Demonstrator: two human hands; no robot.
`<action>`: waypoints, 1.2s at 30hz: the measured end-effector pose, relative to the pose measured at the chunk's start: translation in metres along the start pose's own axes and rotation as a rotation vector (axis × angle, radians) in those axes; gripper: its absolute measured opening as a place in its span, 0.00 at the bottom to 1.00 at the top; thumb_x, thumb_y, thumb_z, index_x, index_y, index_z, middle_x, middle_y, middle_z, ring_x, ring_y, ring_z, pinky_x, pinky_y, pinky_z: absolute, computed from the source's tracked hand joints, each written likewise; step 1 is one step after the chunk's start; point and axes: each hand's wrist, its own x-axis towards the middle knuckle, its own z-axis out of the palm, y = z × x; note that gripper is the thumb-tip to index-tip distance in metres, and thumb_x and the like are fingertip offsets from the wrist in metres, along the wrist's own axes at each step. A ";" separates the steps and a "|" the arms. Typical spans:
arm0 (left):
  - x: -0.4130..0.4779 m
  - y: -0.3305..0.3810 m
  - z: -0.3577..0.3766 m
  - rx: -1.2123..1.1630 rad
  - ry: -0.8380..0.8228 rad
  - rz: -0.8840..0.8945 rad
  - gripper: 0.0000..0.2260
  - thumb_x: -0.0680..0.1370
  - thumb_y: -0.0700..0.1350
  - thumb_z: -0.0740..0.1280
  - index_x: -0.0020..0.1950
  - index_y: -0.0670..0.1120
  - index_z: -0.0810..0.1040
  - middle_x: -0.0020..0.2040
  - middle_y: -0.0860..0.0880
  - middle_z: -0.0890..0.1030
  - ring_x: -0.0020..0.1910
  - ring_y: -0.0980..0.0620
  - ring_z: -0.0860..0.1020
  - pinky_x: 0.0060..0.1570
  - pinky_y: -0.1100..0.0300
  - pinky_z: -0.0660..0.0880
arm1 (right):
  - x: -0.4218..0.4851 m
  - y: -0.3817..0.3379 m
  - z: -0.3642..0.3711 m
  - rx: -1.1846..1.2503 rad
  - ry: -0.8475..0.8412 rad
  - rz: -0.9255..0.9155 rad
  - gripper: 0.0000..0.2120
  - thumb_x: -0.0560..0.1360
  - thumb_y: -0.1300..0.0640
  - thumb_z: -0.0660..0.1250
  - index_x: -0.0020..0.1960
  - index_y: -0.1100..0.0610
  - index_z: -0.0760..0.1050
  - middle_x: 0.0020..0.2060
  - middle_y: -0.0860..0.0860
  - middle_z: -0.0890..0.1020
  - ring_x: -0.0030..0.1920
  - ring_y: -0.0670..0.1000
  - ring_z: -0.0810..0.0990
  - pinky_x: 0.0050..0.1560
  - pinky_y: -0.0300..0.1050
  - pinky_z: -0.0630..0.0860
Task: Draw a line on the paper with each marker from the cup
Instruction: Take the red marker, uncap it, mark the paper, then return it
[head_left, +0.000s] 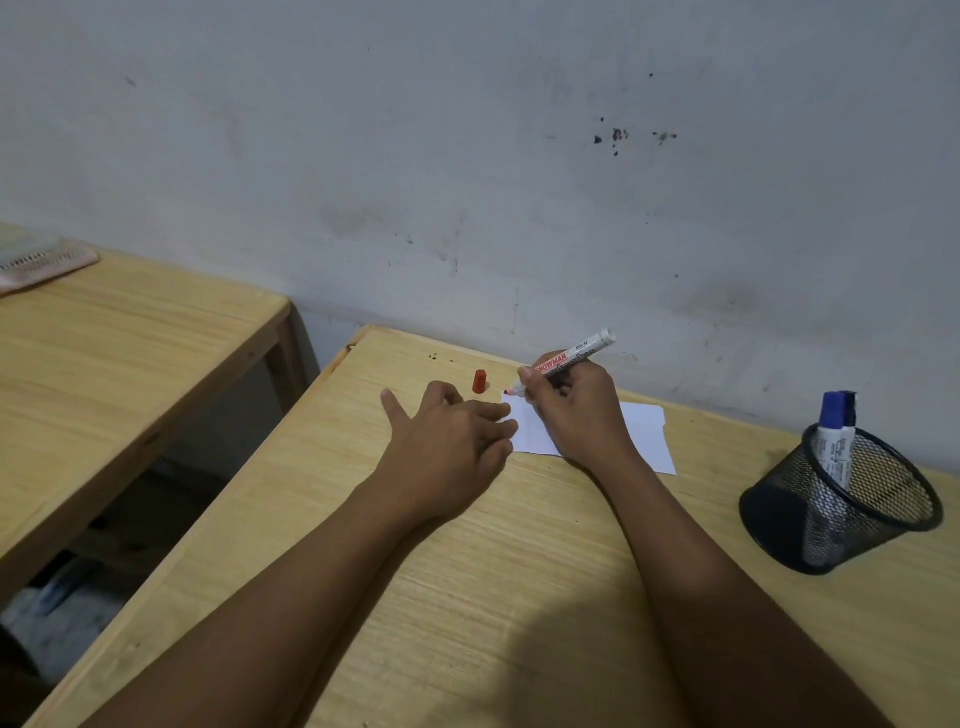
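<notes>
pale wooden desk set against a scuffed grey wall, with a second desk off to the left. white paper lies at the far middle of the desk. right hand rests on the paper, its fingers curled tight around a red marker; the barrel slants up and away to the right out of the fist, and the red tip pokes out just left of the fingertips, touching or almost touching the paper's far left corner. the barrel reads "snowman", with a small code i cannot read for certain. left hand lies flat, fingers loosely spread and holding nothing, fingertips at the paper's left edge. red cap stands on the desk just beyond that hand. at the right, a black mesh cup leans, holding 2 capped markers, at least 1 with a blue cap.
</notes>
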 end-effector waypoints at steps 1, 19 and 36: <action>0.000 0.000 0.000 -0.006 -0.002 -0.001 0.15 0.81 0.57 0.56 0.60 0.59 0.79 0.68 0.63 0.75 0.69 0.51 0.63 0.64 0.22 0.53 | 0.000 0.000 0.000 -0.004 -0.001 0.002 0.13 0.79 0.49 0.68 0.54 0.59 0.82 0.45 0.50 0.86 0.45 0.47 0.83 0.47 0.39 0.79; 0.000 -0.001 0.002 0.002 0.015 0.003 0.16 0.81 0.58 0.56 0.64 0.62 0.77 0.70 0.64 0.73 0.70 0.52 0.64 0.65 0.23 0.53 | -0.001 -0.002 -0.004 0.088 0.016 0.037 0.12 0.79 0.50 0.69 0.52 0.59 0.81 0.43 0.51 0.86 0.43 0.47 0.85 0.45 0.40 0.81; 0.042 -0.021 -0.005 -0.319 0.180 -0.300 0.18 0.79 0.54 0.63 0.69 0.62 0.73 0.60 0.58 0.80 0.58 0.53 0.75 0.55 0.47 0.59 | -0.010 -0.008 -0.010 0.343 0.055 -0.080 0.10 0.80 0.57 0.68 0.41 0.60 0.78 0.30 0.44 0.81 0.34 0.41 0.82 0.38 0.37 0.76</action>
